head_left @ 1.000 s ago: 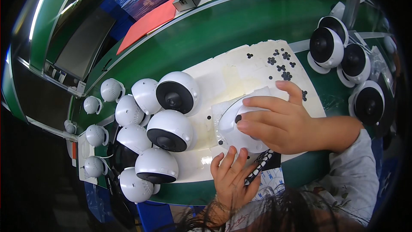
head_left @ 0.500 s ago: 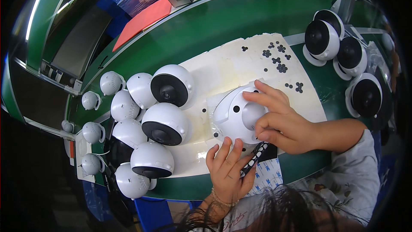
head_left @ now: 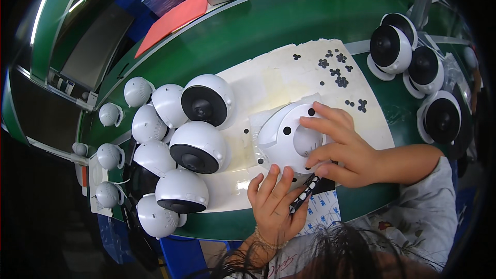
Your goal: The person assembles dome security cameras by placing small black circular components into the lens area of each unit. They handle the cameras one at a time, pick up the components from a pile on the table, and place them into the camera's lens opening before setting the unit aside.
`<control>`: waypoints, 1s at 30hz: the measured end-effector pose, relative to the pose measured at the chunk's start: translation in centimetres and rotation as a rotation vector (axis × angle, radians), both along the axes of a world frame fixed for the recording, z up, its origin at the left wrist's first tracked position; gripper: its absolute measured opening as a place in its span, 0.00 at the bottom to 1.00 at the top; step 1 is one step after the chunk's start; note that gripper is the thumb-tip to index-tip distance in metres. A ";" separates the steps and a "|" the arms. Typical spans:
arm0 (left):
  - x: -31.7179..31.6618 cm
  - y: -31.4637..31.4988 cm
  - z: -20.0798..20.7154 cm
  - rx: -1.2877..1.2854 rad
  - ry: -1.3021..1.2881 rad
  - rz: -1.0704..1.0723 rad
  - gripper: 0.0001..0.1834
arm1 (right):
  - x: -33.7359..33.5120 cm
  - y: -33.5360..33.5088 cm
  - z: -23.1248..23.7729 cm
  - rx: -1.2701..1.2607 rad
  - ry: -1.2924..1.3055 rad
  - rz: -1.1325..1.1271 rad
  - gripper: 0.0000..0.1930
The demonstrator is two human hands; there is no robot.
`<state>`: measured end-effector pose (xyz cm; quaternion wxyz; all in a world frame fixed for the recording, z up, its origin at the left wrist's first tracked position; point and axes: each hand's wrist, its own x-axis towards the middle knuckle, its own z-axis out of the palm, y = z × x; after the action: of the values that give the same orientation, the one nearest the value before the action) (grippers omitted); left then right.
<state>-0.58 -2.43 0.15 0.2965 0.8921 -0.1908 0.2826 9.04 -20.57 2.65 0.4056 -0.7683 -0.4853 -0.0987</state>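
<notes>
A white rounded camera housing [head_left: 279, 142] lies on the pale board before me, with several black round pads on its surface. My right hand [head_left: 351, 150] reaches over it from the right, fingers apart. Its two upper fingertips rest near the far edge, and the index fingertip touches the near side, with the thumb just below. My left hand [head_left: 274, 201] lays its fingertips on the near edge of the housing. Between its thumb and fingers it grips a black strip with white round holes [head_left: 304, 195]. What lies under the right index fingertip is hidden.
Several white camera units with black fronts [head_left: 194, 147] crowd the left, and more [head_left: 387, 46] stand far right. Loose black round pads [head_left: 341, 81] dot the pale board [head_left: 268, 80]. A printed backing sheet [head_left: 323, 212] lies at the green table's [head_left: 289, 20] near edge.
My right index fingertip has come down onto the near side of the housing, and the thumb has moved apart from it. The left hand keeps its hold on the strip.
</notes>
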 end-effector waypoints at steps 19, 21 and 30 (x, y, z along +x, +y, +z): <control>0.0 -0.1 -0.3 -0.101 0.047 0.007 0.11 | -0.9 -0.9 -1.0 0.123 -0.384 0.074 0.10; 0.0 -0.1 -0.6 -0.115 0.053 0.007 0.11 | -1.3 -1.2 -1.1 0.123 -0.284 0.114 0.10; 0.1 -0.2 0.0 -0.036 0.009 -0.006 0.14 | 1.1 -2.5 -0.4 0.099 0.156 -0.082 0.06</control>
<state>-0.46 -2.61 0.20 0.3140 0.8873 -0.1869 0.2813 10.14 -23.04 2.26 0.4753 -0.7719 -0.4148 -0.0791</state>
